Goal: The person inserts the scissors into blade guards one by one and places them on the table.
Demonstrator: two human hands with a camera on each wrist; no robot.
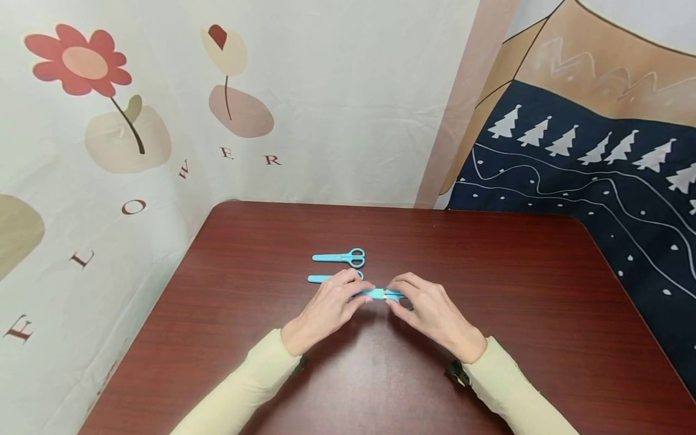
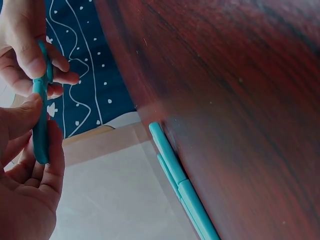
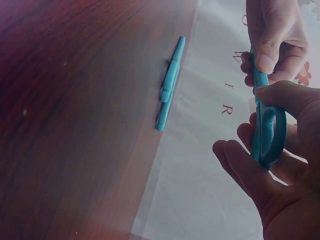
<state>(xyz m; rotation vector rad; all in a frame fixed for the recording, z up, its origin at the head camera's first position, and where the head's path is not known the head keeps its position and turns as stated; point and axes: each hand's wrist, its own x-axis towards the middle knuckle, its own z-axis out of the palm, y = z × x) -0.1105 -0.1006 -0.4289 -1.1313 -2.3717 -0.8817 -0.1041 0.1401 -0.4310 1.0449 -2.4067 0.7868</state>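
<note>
L hand (image 1: pixel 328 305) + R hand (image 1: pixel 429 311) pinch small blue plastic scissors (image 1: pixel 383 294), sheath partly off blade. Two other blue sheathed scissors (image 1: pixel 341 257) lie untouched on dark wooden table (image 1: pixel 516 290).

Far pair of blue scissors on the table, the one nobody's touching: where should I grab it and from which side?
Judging by its pose, take the far scissors from above, pinching across the narrow capped blade left of the loops. It lies flat on the table, handle loops to the right, clear of the left hand and right hand, which both hold a third pair.
</note>
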